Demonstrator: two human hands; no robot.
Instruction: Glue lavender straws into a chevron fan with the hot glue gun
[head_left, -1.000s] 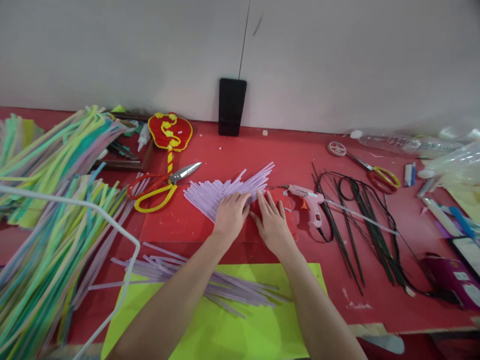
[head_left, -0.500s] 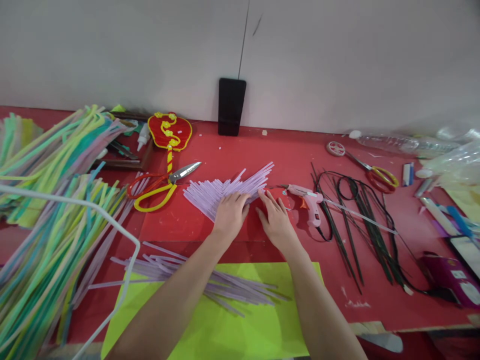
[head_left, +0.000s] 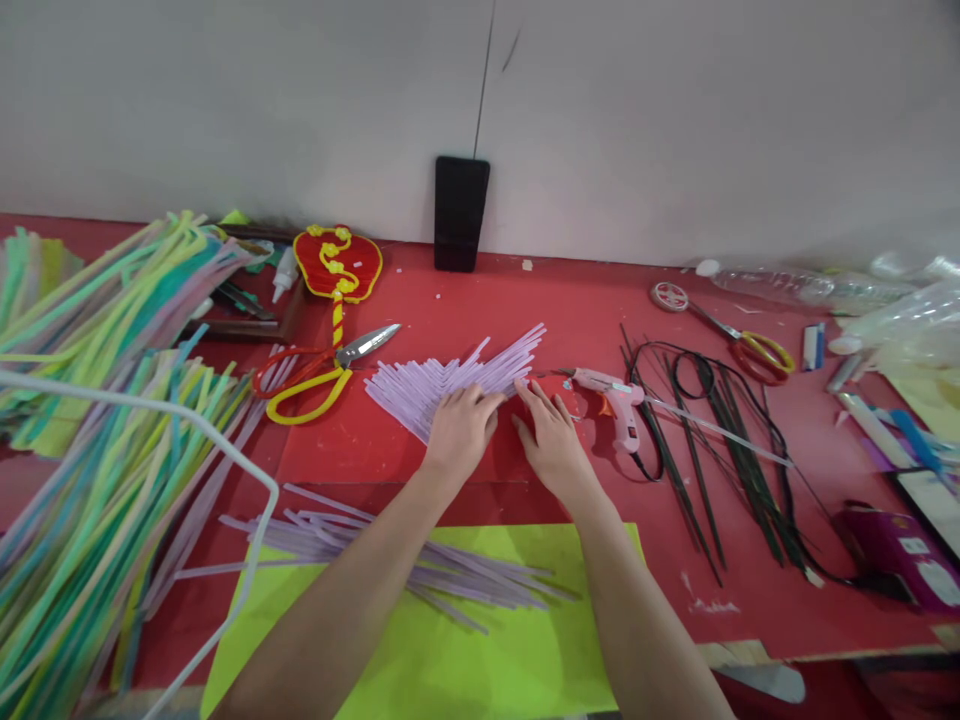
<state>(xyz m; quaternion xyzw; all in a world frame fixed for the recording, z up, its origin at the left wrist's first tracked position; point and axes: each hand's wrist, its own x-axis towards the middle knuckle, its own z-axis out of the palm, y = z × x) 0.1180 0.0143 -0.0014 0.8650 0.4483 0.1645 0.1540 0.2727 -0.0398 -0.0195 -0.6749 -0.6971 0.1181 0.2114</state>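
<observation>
Short lilac pipe cleaners (head_left: 409, 393) lie side by side in a V-shaped fan on a red sheet (head_left: 337, 445). My left hand (head_left: 459, 430) rests palm down over the fan's near middle, its fingers stretched across the stems and hiding some of them. At the fan's right end, my right hand (head_left: 553, 445) has its fingers apart, with the fingertips touching or just beside the stems. Nearer to me, loose lilac pipe cleaners (head_left: 480, 580) spread over a yellow-green sheet (head_left: 480, 670), partly under my left forearm.
Bundles of coloured pipe cleaners (head_left: 90, 540) fill the left side. Red-and-yellow scissors (head_left: 307, 385) lie left of the fan, below a red fan-shaped ornament (head_left: 337, 265). A pink glue gun (head_left: 621, 410), dark wires (head_left: 739, 460) and more scissors (head_left: 757, 355) are right. A phone (head_left: 460, 215) leans on the wall.
My left thumb or index finger has shifted slightly to the right along the stems. Both hands otherwise stay in place, and the view has moved only a little.
</observation>
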